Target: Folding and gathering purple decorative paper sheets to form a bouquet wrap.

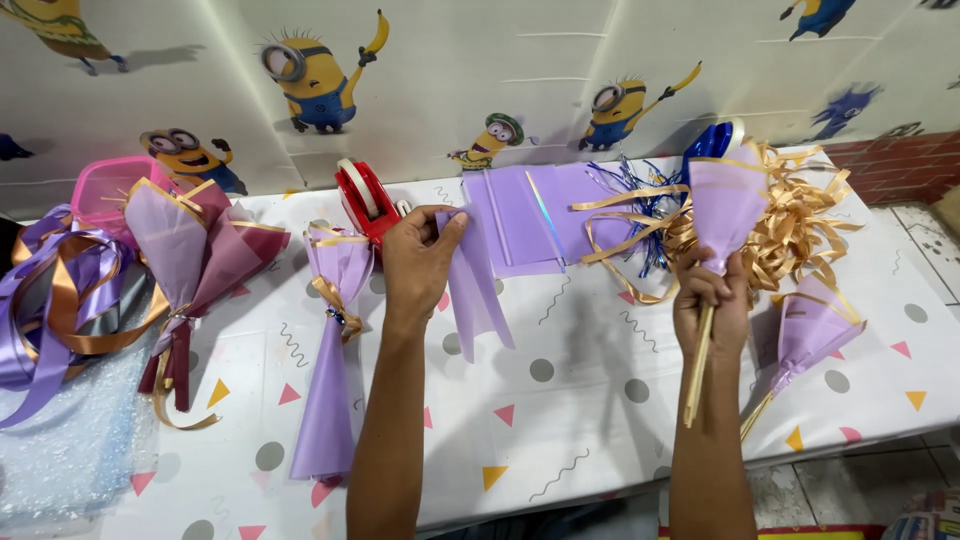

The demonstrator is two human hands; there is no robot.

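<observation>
White plastic tablecloth, printed with grey dots, squiggles and small pink and yellow triangles, covers the work table; behind it hangs a pale wall sheet with yellow cartoon figures.

Two bare hands are at work. The left hand pinches one thin, translucent lilac wrapping sheet between thumb and fingertips, so that it hangs in soft folds just above the cloth at the middle of the table. The right hand is closed in a fist around one pale wooden stick, which carries a lilac paper cone with a gold edge, held upright right of centre; the stick's free end points toward the near edge.

One more small lilac cone on a stick lies near the right edge. One long lilac wrapped bouquet sleeve tied with gold ribbon lies left of the left forearm. Far left lie two wraps side by side, one lilac and one maroon, both gold-trimmed, beside loops of purple and gold satin ribbon. One red tape dispenser stands at the far side, just beyond the left hand. A flat stack of lilac sheets lies right of it, then curly gold ribbon in a loose heap.
</observation>
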